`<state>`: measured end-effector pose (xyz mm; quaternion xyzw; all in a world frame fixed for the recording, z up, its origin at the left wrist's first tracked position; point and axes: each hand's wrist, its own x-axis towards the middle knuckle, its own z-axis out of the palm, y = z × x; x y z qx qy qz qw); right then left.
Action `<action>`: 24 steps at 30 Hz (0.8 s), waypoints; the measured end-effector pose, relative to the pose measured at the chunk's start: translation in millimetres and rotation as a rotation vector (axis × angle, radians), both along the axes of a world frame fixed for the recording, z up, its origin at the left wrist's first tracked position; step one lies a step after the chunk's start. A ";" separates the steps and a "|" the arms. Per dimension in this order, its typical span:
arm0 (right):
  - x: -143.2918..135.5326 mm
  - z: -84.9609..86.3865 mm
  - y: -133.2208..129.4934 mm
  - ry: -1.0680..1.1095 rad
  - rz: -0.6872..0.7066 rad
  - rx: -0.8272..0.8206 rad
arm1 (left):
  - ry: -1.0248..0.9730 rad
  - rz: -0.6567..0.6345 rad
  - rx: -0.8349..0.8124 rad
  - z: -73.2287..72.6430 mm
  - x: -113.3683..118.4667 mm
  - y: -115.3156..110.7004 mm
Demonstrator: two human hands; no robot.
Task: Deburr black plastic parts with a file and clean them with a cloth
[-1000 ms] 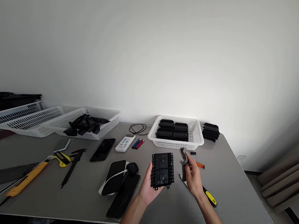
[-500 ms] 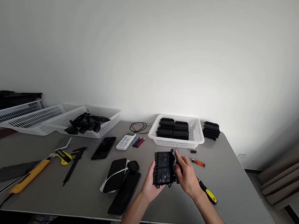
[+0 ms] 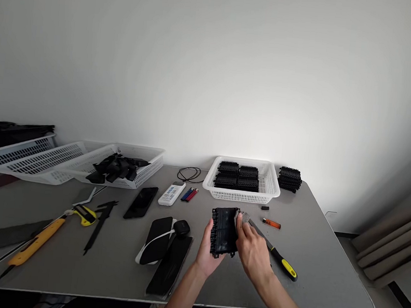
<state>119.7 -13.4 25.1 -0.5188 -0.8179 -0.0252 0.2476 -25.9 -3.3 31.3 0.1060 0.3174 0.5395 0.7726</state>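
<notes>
My left hand (image 3: pixel 208 248) grips a black plastic part (image 3: pixel 226 233) from its left side and below, thumb along the left edge. The part is rectangular and ribbed, with small lugs along its rim, and is held tilted above the table. In my right hand (image 3: pixel 252 248) is a crumpled grey piece of cloth or sandpaper (image 3: pixel 243 217), which I cannot tell apart; the fingers press it against the part's upper right edge. Partly behind the right hand lies a tool with a long dark blade and a black-and-yellow handle (image 3: pixel 288 268), looking like a file.
A white basket (image 3: pixel 239 196) holds several black parts; more are stacked (image 3: pixel 289 179) beside it. An orange lighter (image 3: pixel 271 223) lies at right. Leftward are phones (image 3: pixel 141 202), a white box (image 3: pixel 171 193), calipers (image 3: pixel 100 226), a yellow cutter (image 3: pixel 85 215), a yellow-handled corded tool (image 3: pixel 39 242) and baskets (image 3: pixel 149 170).
My right hand has turned and its fingers now point up over the grey piece at the part's upper right corner. The part has tilted slightly in my left hand.
</notes>
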 end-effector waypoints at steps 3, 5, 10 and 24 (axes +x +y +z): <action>1.7 -12.0 -17.1 -0.036 0.059 -0.013 | 0.042 0.094 -0.004 -2.6 -8.9 7.9; 6.3 -13.0 -26.7 -0.046 0.096 -0.035 | 0.071 0.132 -0.025 -2.8 -13.7 11.9; 22.9 14.1 -20.0 0.109 -0.066 -0.011 | 0.076 0.058 -0.026 3.2 -10.0 8.4; -9.2 -0.6 -19.4 -0.178 -0.068 -0.102 | 0.069 0.060 -0.073 -4.3 -0.8 8.1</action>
